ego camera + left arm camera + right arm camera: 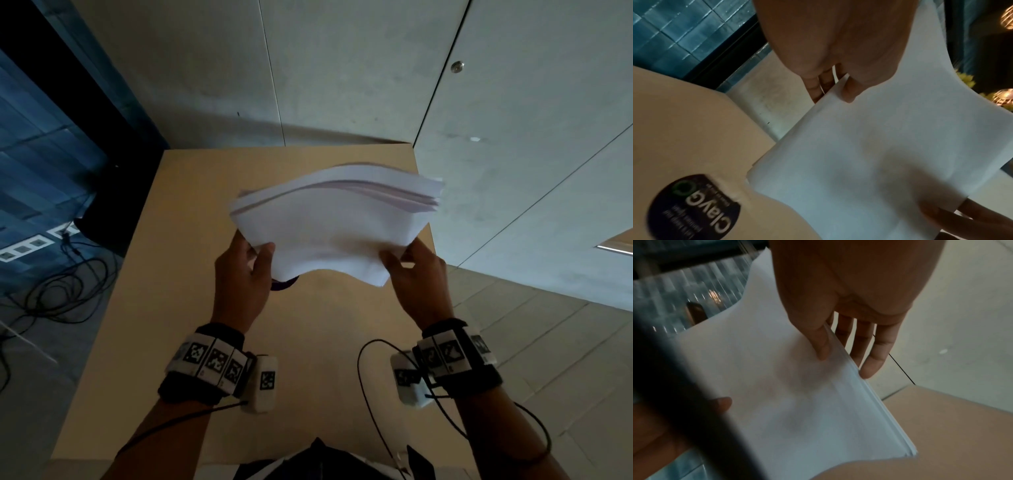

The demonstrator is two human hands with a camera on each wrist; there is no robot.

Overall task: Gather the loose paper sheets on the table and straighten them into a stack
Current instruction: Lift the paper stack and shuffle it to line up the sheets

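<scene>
A bundle of several white paper sheets hangs in the air above the tan table, bowed, with its far edges fanned unevenly. My left hand pinches its near left corner, thumb on top and fingers underneath. My right hand pinches the near right corner the same way. In the left wrist view the thumb lies on the paper sheets, and the right hand's fingers show at the lower right. In the right wrist view the thumb presses the paper sheets and the fingers reach under the edge.
A dark round sticker with white lettering lies on the table below the bundle, partly visible as the sticker in the head view. Grey walls stand behind the table. Black cables trail on the floor at the left.
</scene>
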